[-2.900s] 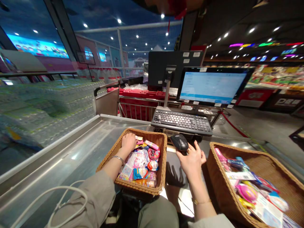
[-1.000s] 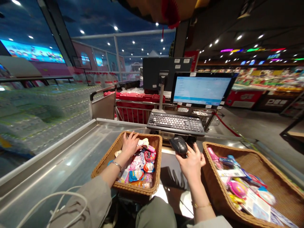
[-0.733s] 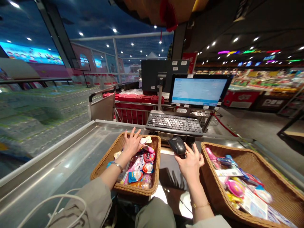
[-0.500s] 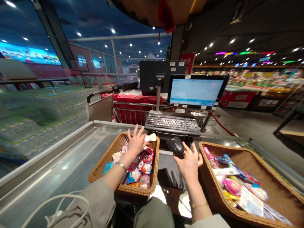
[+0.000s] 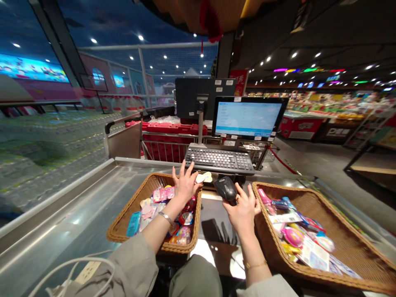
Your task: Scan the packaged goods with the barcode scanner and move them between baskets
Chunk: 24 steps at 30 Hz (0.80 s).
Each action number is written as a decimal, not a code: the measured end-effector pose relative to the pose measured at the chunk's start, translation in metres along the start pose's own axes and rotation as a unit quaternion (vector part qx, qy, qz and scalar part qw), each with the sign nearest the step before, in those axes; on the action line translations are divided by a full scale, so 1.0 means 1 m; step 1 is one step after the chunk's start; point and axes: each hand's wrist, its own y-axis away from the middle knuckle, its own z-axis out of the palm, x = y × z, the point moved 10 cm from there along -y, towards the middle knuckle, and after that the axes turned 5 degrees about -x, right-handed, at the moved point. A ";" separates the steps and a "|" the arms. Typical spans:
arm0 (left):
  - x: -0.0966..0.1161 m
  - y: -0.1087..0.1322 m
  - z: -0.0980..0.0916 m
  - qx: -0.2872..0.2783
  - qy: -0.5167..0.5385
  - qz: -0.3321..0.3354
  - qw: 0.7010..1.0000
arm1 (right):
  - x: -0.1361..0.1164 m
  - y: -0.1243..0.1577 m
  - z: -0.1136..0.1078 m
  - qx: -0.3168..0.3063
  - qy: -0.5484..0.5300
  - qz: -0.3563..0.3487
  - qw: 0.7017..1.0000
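Note:
My left hand [image 5: 185, 185] hovers over the right rim of the left wicker basket [image 5: 125, 215], pinching a small pale packet [image 5: 203, 177] between thumb and forefinger while the other fingers spread upward. The packet sits just left of the black barcode scanner [image 5: 225, 188], which my right hand [image 5: 243, 208] grips from below. The left basket holds several small colourful packets [image 5: 163, 193]. A second wicker basket [image 5: 346, 243] at right holds several similar packaged items [image 5: 297, 237].
A keyboard [image 5: 219, 159] and lit monitor [image 5: 246, 119] stand behind the baskets on the steel checkout counter [image 5: 77, 214]. A red-lined shopping trolley [image 5: 168, 140] is beyond. A white cable [image 5: 71, 268] lies at lower left. Store shelves [image 5: 328, 107] fill the right background.
My left hand lifted the pale packet out of the left basket and carried it right, close to the scanner. My right hand stayed on the scanner.

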 end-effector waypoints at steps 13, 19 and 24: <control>0.023 -0.003 0.002 0.005 0.010 -0.003 1.000 | 0.002 0.001 -0.002 -0.007 0.017 -0.002 1.000; 0.026 -0.003 0.004 -0.002 0.027 -0.003 1.000 | 0.002 0.000 -0.003 -0.009 0.006 -0.001 1.000; 0.027 -0.003 0.003 -0.001 0.024 -0.005 1.000 | 0.002 0.000 -0.005 -0.010 -0.005 0.003 1.000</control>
